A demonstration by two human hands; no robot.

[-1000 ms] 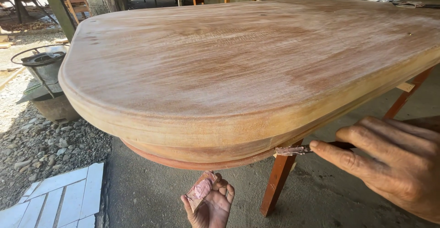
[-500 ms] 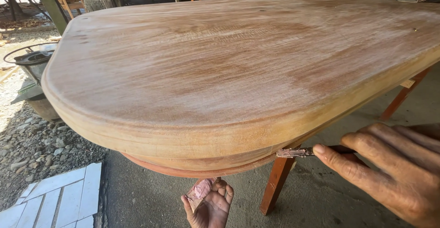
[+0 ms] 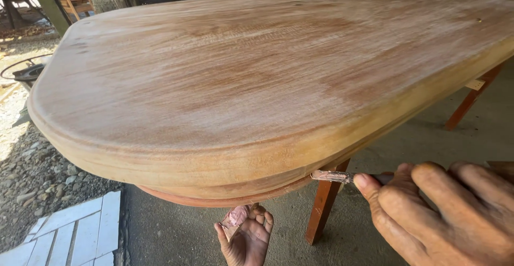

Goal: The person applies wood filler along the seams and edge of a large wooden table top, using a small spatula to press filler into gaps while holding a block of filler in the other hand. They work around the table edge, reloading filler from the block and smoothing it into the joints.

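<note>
The view has been shifted to the right since half a second ago, so more of the gravel (image 3: pixel 32 175) is seen at the left, and the knife (image 3: pixel 332 176) is now pressed closer in under the table (image 3: pixel 241 84) rim. The right hand (image 3: pixel 444 212) is closed around the knife's dark handle, forefinger laid along it, apparently so the blade can be steered flat into the seam. The blade tip, smeared with pinkish filler, is touching the groove where the thick pale edge meets the darker red moulding (image 3: pixel 214 199) beneath.

The left hand (image 3: pixel 246 236) is held low, below the rim, palm up and half cupped, fingers curled loosely around a lump of pink putty (image 3: pixel 235 216); it looks to be kept there as a ready supply near the blade.

The top is seen as bare sanded wood, dusty and matt, with chalky streaks running along the grain and a rounded, softly bevelled end. A red-brown leg (image 3: pixel 324 207) is planted on grey concrete (image 3: pixel 176 228). White tiles (image 3: pixel 69 234) are laid beside the gravel.
</note>
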